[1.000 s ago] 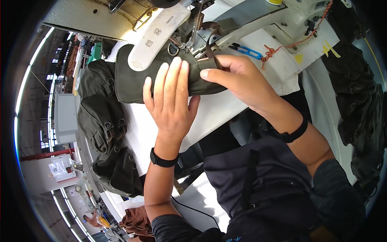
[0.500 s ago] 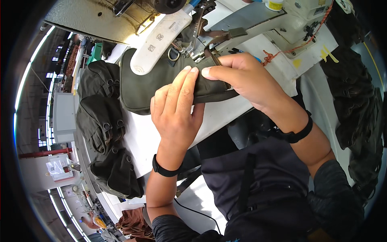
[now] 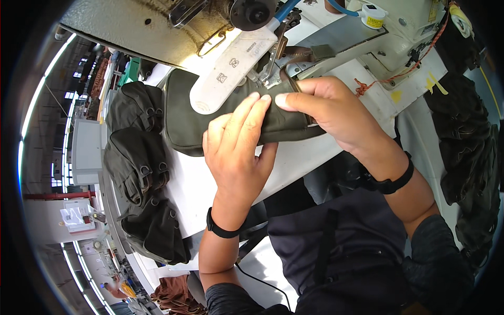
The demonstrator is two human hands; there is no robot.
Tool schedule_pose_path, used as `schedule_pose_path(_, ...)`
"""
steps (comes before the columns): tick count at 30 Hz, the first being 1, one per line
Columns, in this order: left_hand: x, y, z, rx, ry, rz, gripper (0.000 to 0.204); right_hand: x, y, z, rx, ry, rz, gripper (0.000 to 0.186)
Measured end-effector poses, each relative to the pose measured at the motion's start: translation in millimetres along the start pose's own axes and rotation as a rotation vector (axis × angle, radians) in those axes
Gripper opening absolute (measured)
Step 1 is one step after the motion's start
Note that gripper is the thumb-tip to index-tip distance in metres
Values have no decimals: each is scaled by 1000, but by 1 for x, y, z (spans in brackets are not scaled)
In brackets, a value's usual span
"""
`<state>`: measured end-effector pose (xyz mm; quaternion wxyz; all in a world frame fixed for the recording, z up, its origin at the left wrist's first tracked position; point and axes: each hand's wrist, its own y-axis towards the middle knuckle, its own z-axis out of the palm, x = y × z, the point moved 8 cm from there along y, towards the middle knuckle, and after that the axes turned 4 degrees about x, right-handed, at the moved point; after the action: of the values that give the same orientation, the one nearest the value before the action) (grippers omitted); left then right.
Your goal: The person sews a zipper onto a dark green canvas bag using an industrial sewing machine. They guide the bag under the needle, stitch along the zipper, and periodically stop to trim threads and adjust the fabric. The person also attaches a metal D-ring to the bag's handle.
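Note:
A dark olive fabric bag point(image 3: 186, 128) lies on the white table of a sewing machine, its far edge close to the metal presser foot point(image 3: 272, 81). My left hand point(image 3: 236, 139) rests on the bag, fingers stretched forward and pressed together, thumb out to the side. Just right of those fingertips, my right hand point(image 3: 333, 113) pinches the bag's edge by a brown zipper point(image 3: 290, 76), thumb on top; its other fingers are mostly hidden. A white guard point(image 3: 228, 71) hangs over the bag's left part.
Several similar olive bags point(image 3: 137, 165) are stacked left of the table point(image 3: 184, 191). Dark fabric pieces point(image 3: 467, 136) hang at the right. An orange cord point(image 3: 391, 79) and a small white bottle with a yellow label point(image 3: 374, 17) are beside the machine.
The whole view has shifted, so machine and bag appear lower and farther right. The metal ring seen near the presser foot earlier is now hidden by the guard. Both hands keep their hold.

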<state>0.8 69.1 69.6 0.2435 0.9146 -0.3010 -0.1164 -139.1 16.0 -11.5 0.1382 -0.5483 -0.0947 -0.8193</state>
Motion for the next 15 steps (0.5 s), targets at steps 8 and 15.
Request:
schedule_pose_path(8,7,5,4,-16,7,1,72,13,8,-6,-132,-308,-116,44)
schedule_pose_path(15,8,3,-4,-31,7,-10,72,56,-16,-3,-388,-684,-399,26)
